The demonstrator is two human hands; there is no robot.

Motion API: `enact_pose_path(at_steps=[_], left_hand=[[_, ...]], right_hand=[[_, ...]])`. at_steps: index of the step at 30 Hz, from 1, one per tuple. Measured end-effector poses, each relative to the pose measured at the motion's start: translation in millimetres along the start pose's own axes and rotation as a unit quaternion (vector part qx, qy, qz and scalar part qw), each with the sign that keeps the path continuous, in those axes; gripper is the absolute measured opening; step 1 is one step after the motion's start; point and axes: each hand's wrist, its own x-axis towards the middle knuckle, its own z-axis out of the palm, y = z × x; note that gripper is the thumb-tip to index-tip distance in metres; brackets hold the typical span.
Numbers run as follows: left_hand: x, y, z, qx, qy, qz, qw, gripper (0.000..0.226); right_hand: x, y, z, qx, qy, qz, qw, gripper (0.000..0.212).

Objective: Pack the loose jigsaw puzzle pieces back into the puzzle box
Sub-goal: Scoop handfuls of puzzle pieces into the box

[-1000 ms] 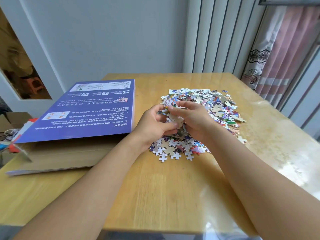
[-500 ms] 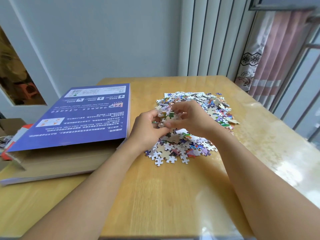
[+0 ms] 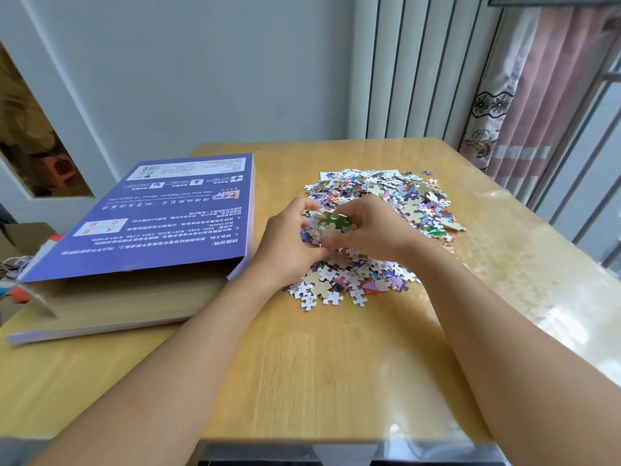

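Wooden table (image 3: 336, 364) against grey wall (image 3: 201, 79), curtained window (image 3: 554, 95).

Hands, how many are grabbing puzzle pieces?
2. The left hand and the right hand cup a clump of pieces together, over the pile beside the puzzle box.
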Motion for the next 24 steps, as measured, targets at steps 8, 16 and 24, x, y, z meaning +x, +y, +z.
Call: enact_pose_path(at_steps=[8,16,24], left_hand=[[-10,32,-65,0.013,0.020,0.045,0.999,0.053],[-66,-22,-166,0.310,-0.007,0.031,0.950,0.075],[-85,-62,-209,0.404,0.118,0.032,0.906,0.034]], right_hand=[[-3,-2,-3,0.212,0.028,0.083,0.973,0.022],[-9,-42,15,0.224,0.042,0.047,0.973,0.015],[-15,-132,41,0.362,-0.087,0.070,0.926,0.020]])
